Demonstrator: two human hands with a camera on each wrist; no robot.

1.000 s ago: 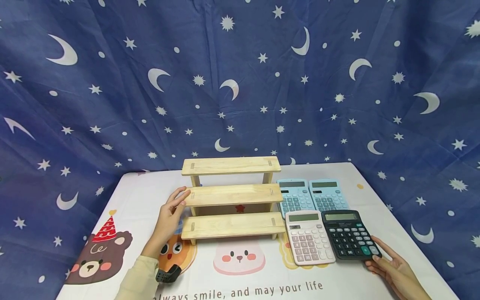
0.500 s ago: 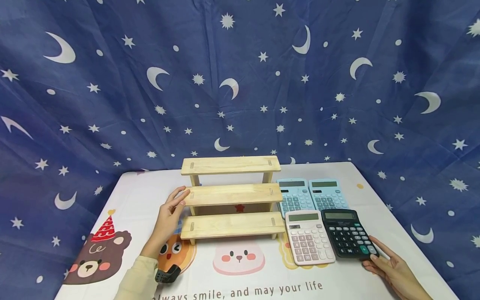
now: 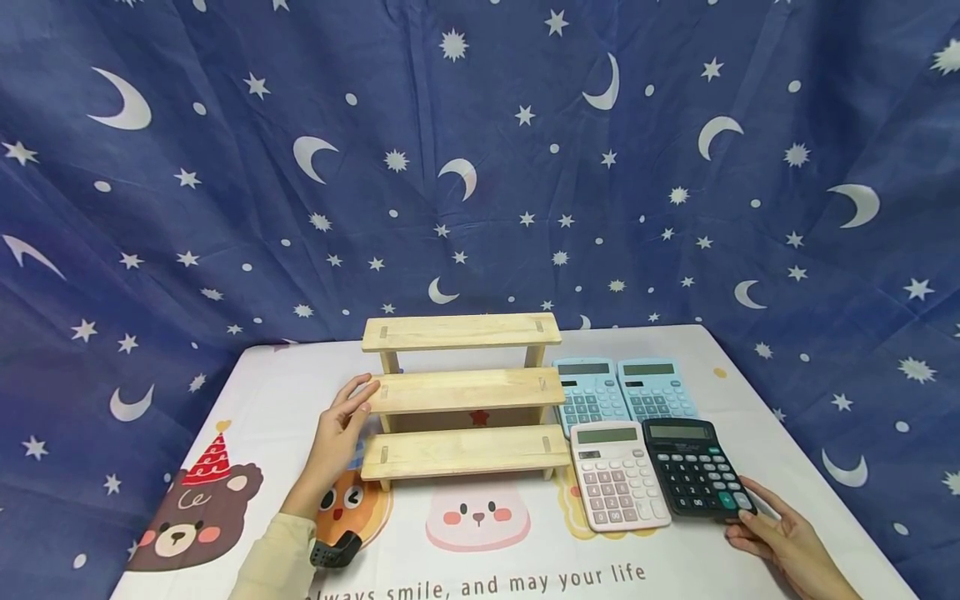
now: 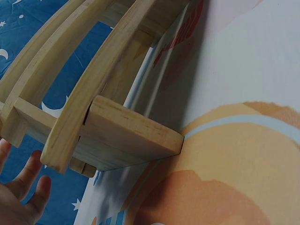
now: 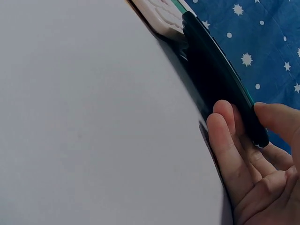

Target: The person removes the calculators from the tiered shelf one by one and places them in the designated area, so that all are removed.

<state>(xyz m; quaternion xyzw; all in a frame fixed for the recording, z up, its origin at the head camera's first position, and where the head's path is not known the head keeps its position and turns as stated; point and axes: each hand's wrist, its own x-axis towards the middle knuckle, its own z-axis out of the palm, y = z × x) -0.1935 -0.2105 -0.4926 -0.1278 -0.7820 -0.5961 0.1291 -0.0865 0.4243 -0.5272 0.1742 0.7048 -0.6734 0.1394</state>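
In the head view my right hand (image 3: 783, 533) pinches the lower right corner of a black calculator (image 3: 686, 479). The right wrist view shows the thumb on top and the fingers (image 5: 227, 145) under the raised near edge of the black calculator (image 5: 211, 70). My left hand (image 3: 335, 429) is at the left end of the middle board of a three-step wooden display rack (image 3: 465, 392), fingertips right at the board's end. Its fingers (image 4: 30, 176) are loosely bent beside the rack (image 4: 131, 126) in the left wrist view.
A pale pink calculator (image 3: 613, 475) lies close left of the black one. Behind them are two light blue calculators (image 3: 590, 392), beside the rack's right end. A black strap-like piece (image 3: 337, 550) shows below the left wrist. The printed white tablecloth (image 3: 262, 383) ends at a starry blue curtain (image 3: 480, 167).
The black calculator has shifted slightly left toward the pink one, along with my right hand. My left hand stays by the rack.
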